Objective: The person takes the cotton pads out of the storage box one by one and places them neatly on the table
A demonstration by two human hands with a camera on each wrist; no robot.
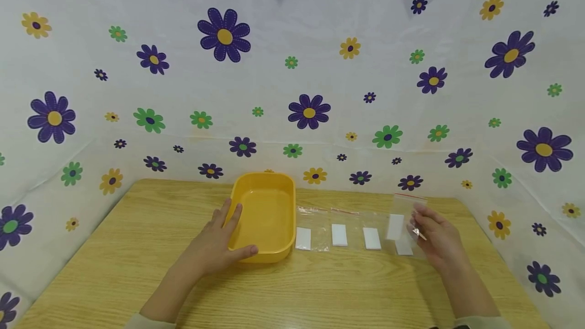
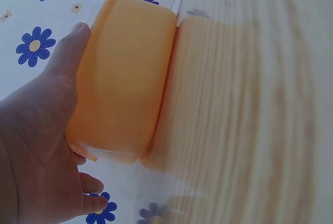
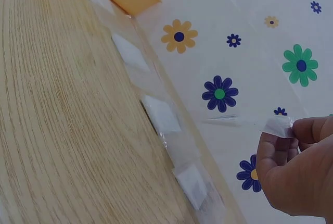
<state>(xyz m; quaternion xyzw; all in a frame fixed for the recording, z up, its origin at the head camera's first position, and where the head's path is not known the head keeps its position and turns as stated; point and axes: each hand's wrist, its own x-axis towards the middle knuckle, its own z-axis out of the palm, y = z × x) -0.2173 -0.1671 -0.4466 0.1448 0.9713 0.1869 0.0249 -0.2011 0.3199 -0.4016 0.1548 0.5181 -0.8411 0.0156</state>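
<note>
My left hand (image 1: 218,245) rests on the left and near rim of a yellow plastic tub (image 1: 262,256), fingers spread and fairly straight. In the left wrist view, the same hand (image 2: 44,130) lies along the tub's rim beside its outer wall (image 2: 127,73). My right hand (image 1: 441,241) pinches a clear zip bag (image 1: 408,204) by its right edge between thumb and fingers. A white rectangular piece (image 1: 395,227) shows inside this raised bag. It overlaps the rightmost bag on the table in the head view. Seen from the right wrist, the pinched bag (image 3: 278,126) is nearly edge-on.
To the right of the tub, several clear zip bags lie in a row, with white pieces (image 1: 303,238) (image 3: 160,113) inside. The wooden table (image 1: 292,293) backs onto a white sheet (image 1: 274,85) printed with flowers, which also hangs at both sides.
</note>
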